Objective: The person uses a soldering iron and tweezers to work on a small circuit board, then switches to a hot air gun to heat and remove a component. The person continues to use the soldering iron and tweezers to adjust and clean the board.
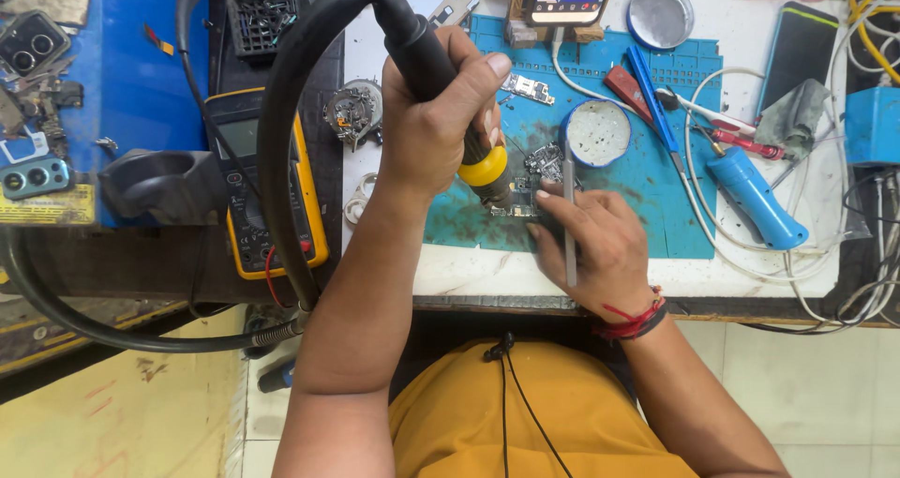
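- The worktop [750, 281] carried a blue-green mat [656, 206].
- The left hand [436, 112] was wrapped tight around a black hot-air handle [441, 75], its yellow-collared nozzle pointing down at the circuit board [525, 201].
- The right hand [595, 244] pinched slim metal tweezers [569, 206], tips beside that board, which lay just ahead of its fingers.
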